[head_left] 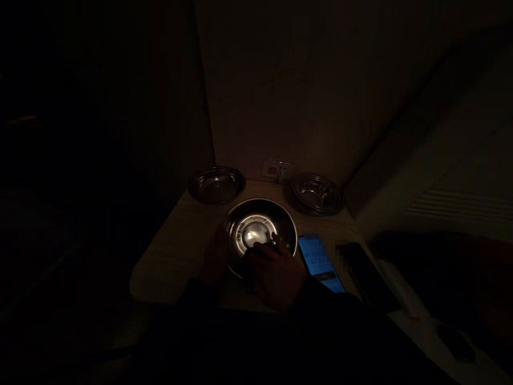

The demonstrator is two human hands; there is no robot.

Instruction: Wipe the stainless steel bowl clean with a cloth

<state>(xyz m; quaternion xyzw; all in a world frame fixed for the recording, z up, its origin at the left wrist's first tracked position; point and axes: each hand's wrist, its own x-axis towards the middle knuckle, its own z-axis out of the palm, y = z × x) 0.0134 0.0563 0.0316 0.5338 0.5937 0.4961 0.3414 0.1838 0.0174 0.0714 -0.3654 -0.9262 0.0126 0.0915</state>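
In dim light, a shiny round steel bowl [262, 209] sits near the middle of a small wooden table. My left hand [215, 255] is at the bowl's left side, its fingers mostly lost in shadow along the rim. Over the near right part of the bowl reaches my right hand [278, 274], fingers bent down inside. Something dark, possibly a cloth, shows under the right fingers, but its kind cannot be made out. The bowl's lower edge is hidden by that hand.
A steel dish [216, 187] stands at the table's back left, and stacked steel dishes [316, 193] at the back right. A wall socket [278, 170] is behind. Right of the bowl lie a lit phone [318, 262] and a dark flat object [368, 275]. The wooden table [168, 246] has a rounded corner.
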